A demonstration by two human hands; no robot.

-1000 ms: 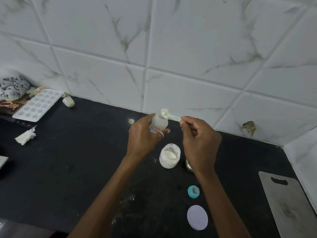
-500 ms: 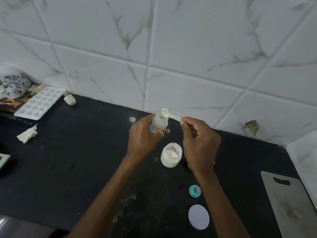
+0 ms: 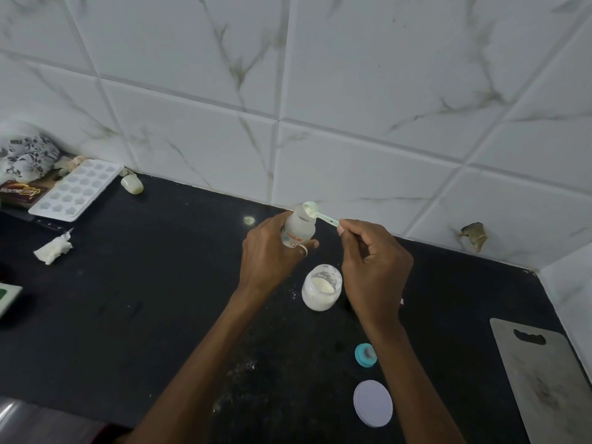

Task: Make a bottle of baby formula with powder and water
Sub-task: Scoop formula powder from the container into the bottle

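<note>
We held the bottle [image 3: 298, 230] in our left hand [image 3: 267, 254] above the counter's [image 3: 128, 299] back edge, right hand [image 3: 373, 264] tipping a powder scoop [image 3: 315, 211] in; water and capping seemingly remained.

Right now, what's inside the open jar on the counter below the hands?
The jar holds pale powder, heaped at its bottom and dusting its walls. How deep it goes cannot be judged; the right hand covers the counter just beside it.
</note>
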